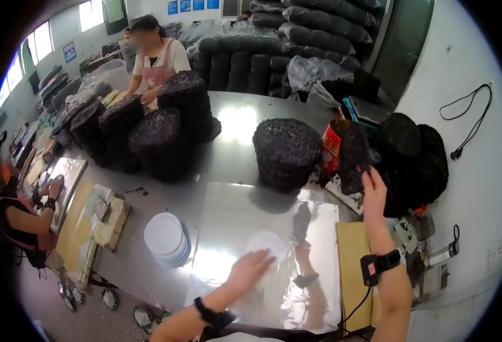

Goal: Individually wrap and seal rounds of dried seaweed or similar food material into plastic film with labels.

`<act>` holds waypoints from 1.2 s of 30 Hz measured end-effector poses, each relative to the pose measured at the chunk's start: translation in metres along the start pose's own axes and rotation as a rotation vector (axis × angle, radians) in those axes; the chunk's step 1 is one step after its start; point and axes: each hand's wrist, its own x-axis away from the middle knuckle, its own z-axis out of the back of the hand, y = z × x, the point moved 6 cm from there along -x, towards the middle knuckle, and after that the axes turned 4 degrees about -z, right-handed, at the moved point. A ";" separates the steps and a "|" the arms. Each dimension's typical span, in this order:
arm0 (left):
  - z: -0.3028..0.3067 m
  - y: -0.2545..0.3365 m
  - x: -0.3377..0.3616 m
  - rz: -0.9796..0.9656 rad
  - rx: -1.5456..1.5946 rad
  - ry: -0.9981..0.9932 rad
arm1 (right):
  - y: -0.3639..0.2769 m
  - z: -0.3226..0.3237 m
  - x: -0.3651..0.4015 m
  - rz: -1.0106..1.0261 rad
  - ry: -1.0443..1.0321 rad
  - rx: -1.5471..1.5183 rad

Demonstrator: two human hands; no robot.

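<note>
My left hand (251, 269) lies flat with its fingers stretched over a round white disc (271, 242), slightly blurred. The disc rests on a shiny clear sheet (228, 228) spread on the metal table. Up at the right, my right hand (374, 187) pinches the lower edge of a dark, crinkled piece of dried seaweed (353, 157), held upright beside a red container (332, 142). Left of the clear sheet stands a stack of white discs (164, 232). A thick round stack of dried seaweed (287, 149) sits beyond the sheet.
More dark round stacks (157, 137) stand at the table's left back. Dark rounds (413, 154) are piled by the right wall. A yellow board (350, 256) lies right of the clear sheet. One person (159, 65) stands across the table; another (25, 216) works at the left.
</note>
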 end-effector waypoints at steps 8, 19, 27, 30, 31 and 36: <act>0.039 -0.014 0.041 0.339 0.084 0.580 | 0.009 -0.088 0.216 0.607 -0.659 0.584; -0.056 -0.008 0.029 -0.098 -0.224 -0.154 | 0.089 0.001 0.299 0.192 -1.169 0.577; -0.054 -0.006 0.030 -0.096 -0.227 -0.100 | 0.108 0.036 0.333 0.104 -1.008 0.560; -0.057 -0.008 0.031 -0.093 -0.250 -0.099 | 0.093 0.035 0.330 0.094 -0.958 0.559; -0.058 -0.009 0.032 -0.092 -0.257 -0.101 | 0.099 0.036 0.333 0.077 -0.929 0.580; -0.056 -0.007 0.031 -0.095 -0.265 -0.081 | 0.113 0.045 0.333 0.090 -0.848 0.551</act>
